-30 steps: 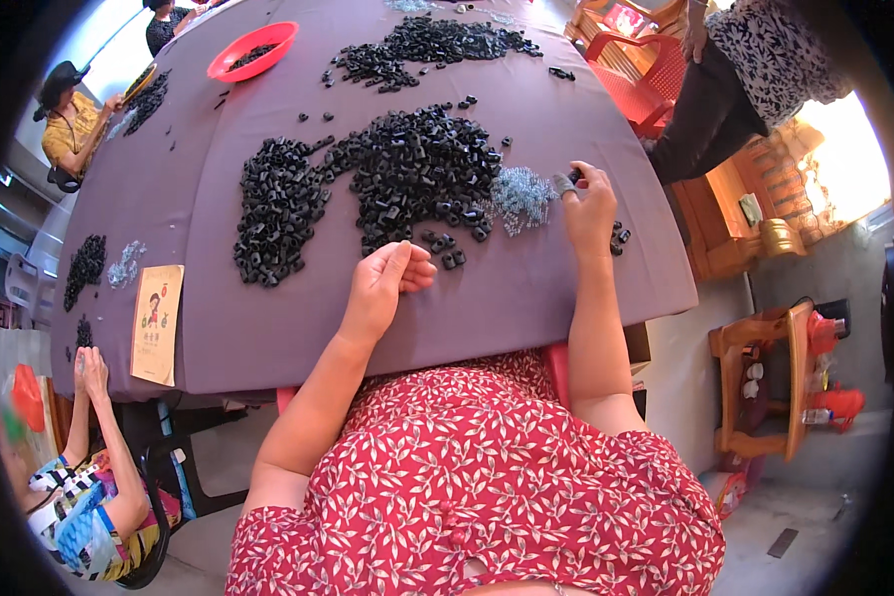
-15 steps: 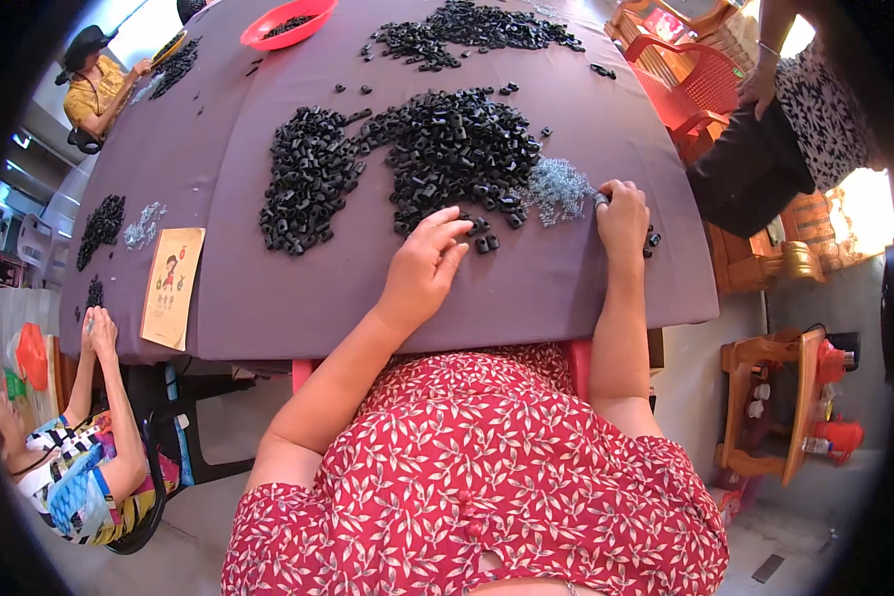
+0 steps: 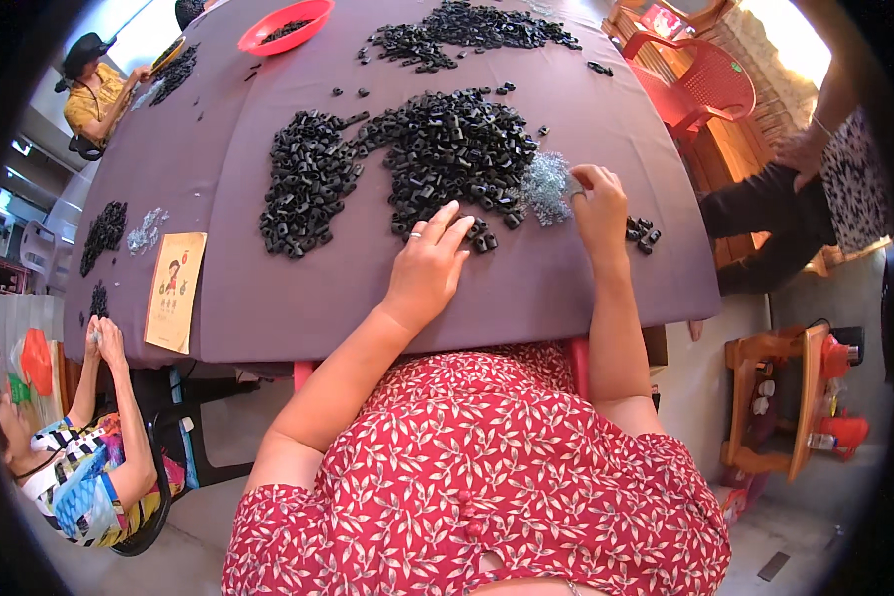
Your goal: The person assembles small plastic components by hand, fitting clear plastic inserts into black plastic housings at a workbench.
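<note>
My left hand [image 3: 430, 260] lies palm down at the near edge of a large pile of small black plastic pieces [image 3: 462, 144]. Its fingers are stretched and slightly apart, the tips by a few loose pieces. At the right side of a heap of tiny clear or silvery parts [image 3: 544, 189], my right hand [image 3: 600, 207] has thumb and forefinger pinched together. Whatever sits between those fingertips is too small to make out. A few black pieces [image 3: 644, 234] lie just right of my right wrist. Another black pile [image 3: 308, 184] spreads to the left of the large one.
A booklet [image 3: 176, 293] lies at the left on the purple-grey tablecloth [image 3: 268, 308]. Farther off are a red bowl [image 3: 286, 28] and another black pile [image 3: 467, 30]. Two people work along the left side; another person stands at the right beside a red chair [image 3: 700, 84].
My right hand has moved left from beside the silvery heap to its edge, uncovering the black pieces near its wrist. My left hand has shifted slightly, fingers lower toward the pile.
</note>
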Tool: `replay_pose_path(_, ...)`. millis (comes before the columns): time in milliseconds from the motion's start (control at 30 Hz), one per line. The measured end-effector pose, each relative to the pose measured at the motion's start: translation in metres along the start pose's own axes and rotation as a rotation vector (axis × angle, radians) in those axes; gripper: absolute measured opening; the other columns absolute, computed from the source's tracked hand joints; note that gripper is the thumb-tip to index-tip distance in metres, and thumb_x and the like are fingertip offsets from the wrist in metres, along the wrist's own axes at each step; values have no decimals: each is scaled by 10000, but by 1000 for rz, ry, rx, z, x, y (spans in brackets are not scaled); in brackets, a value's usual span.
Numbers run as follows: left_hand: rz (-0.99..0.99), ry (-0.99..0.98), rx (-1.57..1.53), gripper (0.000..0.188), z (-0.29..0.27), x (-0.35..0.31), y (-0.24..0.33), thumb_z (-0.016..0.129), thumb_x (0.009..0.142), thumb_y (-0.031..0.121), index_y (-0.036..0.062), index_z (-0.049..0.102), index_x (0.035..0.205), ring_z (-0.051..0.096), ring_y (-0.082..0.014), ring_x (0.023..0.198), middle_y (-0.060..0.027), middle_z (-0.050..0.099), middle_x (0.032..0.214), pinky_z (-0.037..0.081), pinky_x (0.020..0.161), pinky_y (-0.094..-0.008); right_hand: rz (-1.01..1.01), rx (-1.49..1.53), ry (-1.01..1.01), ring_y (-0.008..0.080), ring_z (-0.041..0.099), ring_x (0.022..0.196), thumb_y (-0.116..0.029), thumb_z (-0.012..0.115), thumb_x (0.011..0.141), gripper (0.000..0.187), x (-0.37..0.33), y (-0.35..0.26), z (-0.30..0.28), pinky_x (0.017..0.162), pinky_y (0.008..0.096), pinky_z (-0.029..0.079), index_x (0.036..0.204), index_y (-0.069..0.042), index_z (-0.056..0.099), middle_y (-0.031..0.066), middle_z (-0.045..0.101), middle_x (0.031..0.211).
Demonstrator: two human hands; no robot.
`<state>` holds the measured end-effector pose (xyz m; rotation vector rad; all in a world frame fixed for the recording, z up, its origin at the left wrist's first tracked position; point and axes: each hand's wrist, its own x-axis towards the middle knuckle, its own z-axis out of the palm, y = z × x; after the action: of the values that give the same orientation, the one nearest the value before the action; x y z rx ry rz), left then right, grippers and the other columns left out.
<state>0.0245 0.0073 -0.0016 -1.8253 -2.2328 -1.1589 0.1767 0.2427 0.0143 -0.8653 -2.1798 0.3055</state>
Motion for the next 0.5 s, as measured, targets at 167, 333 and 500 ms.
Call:
replay_pose_path(167, 18, -19, 32, 359, -1, 0, -3, 661, 851, 76, 50, 618, 1207, 556, -323, 1098, -111, 587, 1266, 473, 957, -409, -111, 102, -312, 291, 626, 879, -14, 628, 755, 189, -9, -46, -10, 805, 389, 507, 942, -23, 659, 121, 649, 895)
replay_pose_path(333, 35, 5, -1, 338, 0, -1, -3, 664, 843, 64, 41, 628, 1178, 565, -316, 1072, -110, 597, 1165, 480, 932, -400, -180, 42, -492, 322, 605, 962, -1, 609, 743, 202, -16, -51, -7, 850, 407, 499, 924, -47, 685, 112, 642, 916)
replay_pose_path(500, 14, -11, -8, 313, -2, -1, 0, 670, 836, 56, 50, 643, 1148, 574, -305, 1032, -101, 601, 1097, 484, 911, -395, -128, 114, -426, 332, 611, 943, 25, 599, 731, 229, -17, -46, -10, 838, 403, 496, 930, -40, 693, 123, 633, 905)
